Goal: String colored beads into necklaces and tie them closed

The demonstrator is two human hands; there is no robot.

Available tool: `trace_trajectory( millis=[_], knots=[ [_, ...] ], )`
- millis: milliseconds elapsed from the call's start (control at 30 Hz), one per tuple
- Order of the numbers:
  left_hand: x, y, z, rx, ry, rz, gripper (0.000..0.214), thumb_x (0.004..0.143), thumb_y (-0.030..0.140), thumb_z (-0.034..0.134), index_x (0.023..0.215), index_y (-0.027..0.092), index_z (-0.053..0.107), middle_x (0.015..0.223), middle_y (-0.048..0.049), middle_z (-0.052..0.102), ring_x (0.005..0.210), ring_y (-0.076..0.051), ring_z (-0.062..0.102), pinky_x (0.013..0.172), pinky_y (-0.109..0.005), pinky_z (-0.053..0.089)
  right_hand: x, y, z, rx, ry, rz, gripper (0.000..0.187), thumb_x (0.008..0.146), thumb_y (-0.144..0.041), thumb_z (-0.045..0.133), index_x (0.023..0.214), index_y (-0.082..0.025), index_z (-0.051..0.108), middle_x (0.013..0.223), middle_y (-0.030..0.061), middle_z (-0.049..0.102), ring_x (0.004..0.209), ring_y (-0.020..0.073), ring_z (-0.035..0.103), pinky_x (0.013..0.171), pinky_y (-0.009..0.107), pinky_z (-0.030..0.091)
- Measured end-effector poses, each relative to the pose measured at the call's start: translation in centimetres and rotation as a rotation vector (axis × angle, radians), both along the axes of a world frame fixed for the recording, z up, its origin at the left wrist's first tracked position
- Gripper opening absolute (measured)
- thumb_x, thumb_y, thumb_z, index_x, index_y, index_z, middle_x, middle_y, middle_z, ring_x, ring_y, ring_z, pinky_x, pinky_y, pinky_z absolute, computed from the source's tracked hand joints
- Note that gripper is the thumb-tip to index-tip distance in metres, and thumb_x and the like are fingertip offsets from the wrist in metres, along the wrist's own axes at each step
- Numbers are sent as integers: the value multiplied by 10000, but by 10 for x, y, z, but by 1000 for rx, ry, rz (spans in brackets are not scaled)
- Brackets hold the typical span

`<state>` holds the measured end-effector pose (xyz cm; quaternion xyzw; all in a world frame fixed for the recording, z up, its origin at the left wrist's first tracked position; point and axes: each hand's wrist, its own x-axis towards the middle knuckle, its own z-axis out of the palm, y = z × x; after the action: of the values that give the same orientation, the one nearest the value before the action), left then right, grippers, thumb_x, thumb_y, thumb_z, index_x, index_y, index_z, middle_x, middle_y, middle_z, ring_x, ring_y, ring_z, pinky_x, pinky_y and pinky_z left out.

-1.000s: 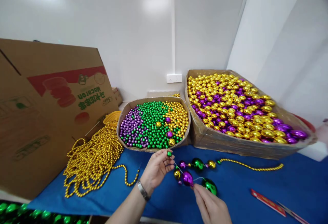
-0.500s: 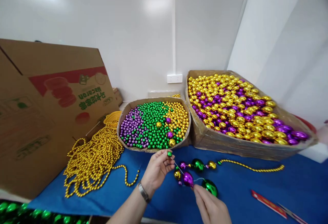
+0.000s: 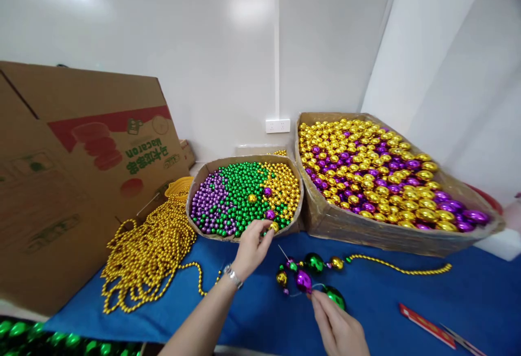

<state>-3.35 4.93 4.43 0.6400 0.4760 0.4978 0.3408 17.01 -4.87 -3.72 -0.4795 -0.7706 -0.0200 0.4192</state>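
My left hand (image 3: 254, 247), with a metal watch on the wrist, is at the front rim of the middle cardboard box (image 3: 190, 196). Its thumb and fingers close around a large gold bead (image 3: 274, 227). Lower right, my right hand (image 3: 337, 320) pinches beside a big purple bead (image 3: 303, 280). A small green bead (image 3: 293, 265) sits just above that one, and a thin needle (image 3: 282, 250) sticks up past it. Around them on the blue cloth lies the strung part, with a dark green ball (image 3: 314, 262), gold balls and a twisted gold chain (image 3: 399, 266).
Purple, green and gold small beads fill the middle box. At right stands a larger box (image 3: 325, 217) of gold and purple beads. Gold bead strands (image 3: 150, 264) heap on the left beside a tall carton (image 3: 93, 182). Scissors (image 3: 462, 338) and a red strip (image 3: 427, 324) lie front right.
My left hand has let go of the small green bead, now down by the purple one, and moved up to the gold bead at the box rim. The right hand has barely shifted.
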Motion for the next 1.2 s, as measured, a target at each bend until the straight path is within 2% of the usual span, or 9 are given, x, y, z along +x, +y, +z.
trace_trajectory(
  millis=[67,133,267,333,400,533,633,967,1200],
  knots=[
    [-1,19,0,60,142,2,228,729,347,685,932,246,682,881,-71,594,929,-239,517,844,-298,380,2,-1,0,-10,9,-4,329,952,-285,335,978,-173,643,863,68,734,734,168,708,607,198,554],
    [0,33,-3,50,204,-26,236,654,338,749,868,261,689,824,-64,569,932,-258,508,829,-293,377,3,-1,0,-22,17,-4,340,953,-294,331,982,-178,649,875,71,734,749,171,708,617,201,557],
    [1,46,-9,-10,266,-84,237,621,322,770,825,256,670,823,-39,551,845,-227,524,765,-271,384,5,-1,0,-36,26,-15,349,951,-308,340,976,-181,664,887,75,733,766,176,707,646,206,561],
    [1,43,-9,-29,193,-95,228,646,323,752,838,236,665,837,-30,558,794,-195,527,749,-261,388,6,-1,0,-48,30,-26,361,952,-316,337,968,-181,671,888,76,733,772,176,707,651,202,561],
    [-1,35,-8,-90,-10,-115,248,688,345,719,887,212,655,848,-31,576,763,-173,532,717,-256,404,6,-1,-1,-67,35,-32,373,954,-328,332,968,-182,675,893,78,731,779,176,706,655,199,561],
    [-5,12,-4,-402,-581,-246,352,777,397,636,1049,176,594,877,-52,612,691,-147,585,618,-249,442,5,-1,-1,-73,45,-29,366,952,-334,339,977,-178,670,899,80,730,787,176,705,651,200,560],
    [-7,-2,-4,-525,-786,-276,344,801,365,623,1066,149,589,929,-87,635,685,-143,617,596,-238,459,4,-1,0,-61,36,-24,358,951,-322,340,978,-179,668,893,76,732,779,175,706,644,204,562],
    [-6,-13,-3,-564,-839,-315,329,801,345,632,1039,118,629,959,-134,664,650,-130,617,541,-216,449,6,-1,-1,-39,-19,-30,365,949,-309,329,970,-192,674,883,63,734,757,172,708,623,202,563],
    [-4,-19,-5,-518,-685,-329,367,766,367,669,1043,127,649,1006,-133,649,654,-128,609,543,-215,427,5,1,-3,21,-82,-64,374,952,-312,319,961,-194,674,834,57,735,700,160,705,593,196,552]
  ],
)
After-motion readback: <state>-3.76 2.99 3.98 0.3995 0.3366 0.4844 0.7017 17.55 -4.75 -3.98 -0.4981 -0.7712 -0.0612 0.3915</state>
